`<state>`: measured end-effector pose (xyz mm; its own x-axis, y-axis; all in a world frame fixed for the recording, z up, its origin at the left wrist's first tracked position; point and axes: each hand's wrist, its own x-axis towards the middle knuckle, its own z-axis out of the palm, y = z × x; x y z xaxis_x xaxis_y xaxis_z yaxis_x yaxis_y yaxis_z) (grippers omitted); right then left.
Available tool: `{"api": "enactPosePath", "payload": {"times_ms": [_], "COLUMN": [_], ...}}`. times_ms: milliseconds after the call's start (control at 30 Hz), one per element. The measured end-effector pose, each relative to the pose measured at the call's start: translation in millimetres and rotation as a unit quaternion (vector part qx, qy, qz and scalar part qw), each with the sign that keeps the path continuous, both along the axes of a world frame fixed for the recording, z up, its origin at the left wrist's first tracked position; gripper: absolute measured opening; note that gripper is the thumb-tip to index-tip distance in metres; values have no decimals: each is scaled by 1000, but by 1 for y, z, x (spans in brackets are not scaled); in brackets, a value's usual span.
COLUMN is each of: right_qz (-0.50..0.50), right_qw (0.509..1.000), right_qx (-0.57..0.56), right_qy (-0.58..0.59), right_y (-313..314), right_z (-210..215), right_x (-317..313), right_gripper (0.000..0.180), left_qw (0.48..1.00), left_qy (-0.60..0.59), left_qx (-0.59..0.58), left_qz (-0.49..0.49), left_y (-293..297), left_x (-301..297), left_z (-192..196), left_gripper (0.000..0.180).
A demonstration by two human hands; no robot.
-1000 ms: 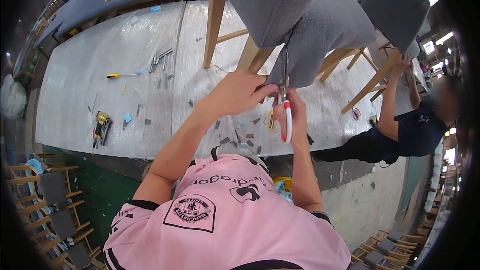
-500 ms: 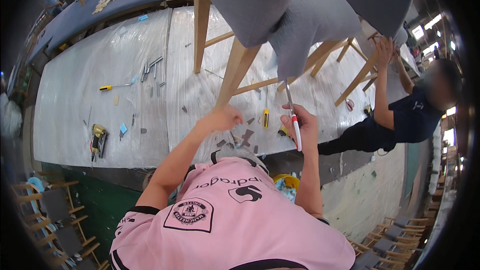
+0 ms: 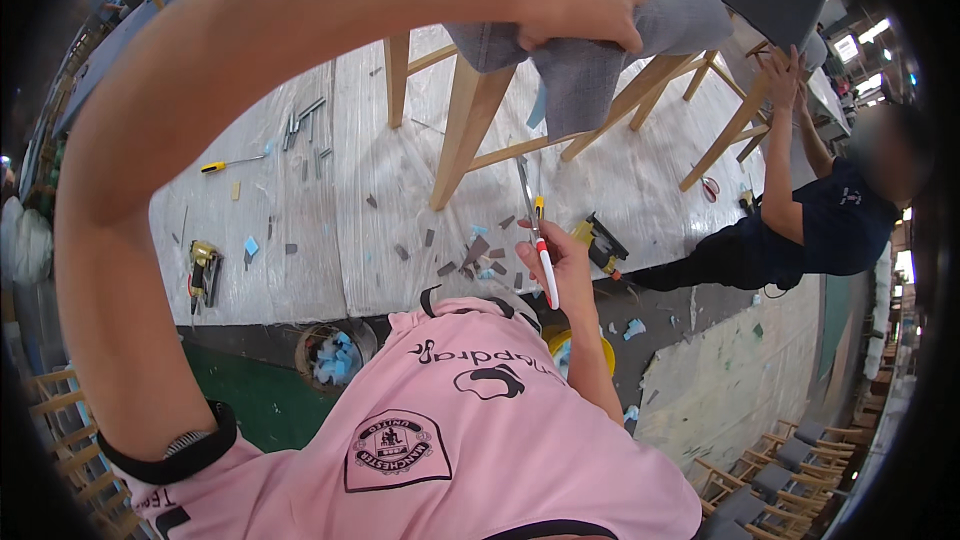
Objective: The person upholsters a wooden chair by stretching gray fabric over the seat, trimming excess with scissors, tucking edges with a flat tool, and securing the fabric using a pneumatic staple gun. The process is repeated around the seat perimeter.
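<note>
A: Where is the grey fabric-upholstered chair with pale wooden legs (image 3: 685,15) placed?
B: It is stood upright on the wide table covered in clear plastic film (image 3: 310,230), ahead of the person, and a loose grey cloth flap (image 3: 578,100) is hung from its near side.
A: How is the left hand (image 3: 585,0) held?
B: It is laid over the grey upholstery, half open with fingers bent; whether cloth is pinched cannot be told.
A: And the right hand (image 3: 566,262)?
B: It is partly closed around the long metal scissors with white-and-red handles (image 3: 547,275); the blades are pointed toward the flap, though their spread cannot be told.
A: What is found nearby?
B: Small dark grey scraps (image 3: 478,250) are scattered beside it, and a yellow-and-black nail gun (image 3: 602,245) is seen to its right.
</note>
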<state>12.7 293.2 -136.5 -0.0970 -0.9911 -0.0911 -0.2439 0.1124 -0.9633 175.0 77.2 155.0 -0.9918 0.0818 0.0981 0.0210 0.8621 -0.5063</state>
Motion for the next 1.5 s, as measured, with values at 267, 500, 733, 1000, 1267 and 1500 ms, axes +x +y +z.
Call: {"api": "enactPosePath", "payload": {"times_ms": [267,500,733,1000,1267,1500], "right_qz": [-96,-85,-116,-147,-197,-166], "right_qw": [990,982,975,932,885,902], "right_qx": [-98,-168,-130,-177,-193,-244], "right_qy": [23,35,141,281,375,315], "right_y": [-35,-72,-83,-92,-99,-111], "right_z": [59,90,90,107,125,113], "right_x": [23,32,16,21,21,7], "right_gripper": [39,56,57,59,58,35], "left_qw": [964,955,963,950,957,958], "left_qy": [-203,-209,-176,-176,-149,-144], "left_qx": [142,142,157,174,156,162], "left_qz": [99,156,128,192,192,186], "left_y": [-12,-6,-22,-14,-11,-9], "left_x": [-74,-62,-79,-67,-65,-64], "left_z": [19,29,17,28,29,31], "left_gripper": [44,39,29,28,27,25]}}
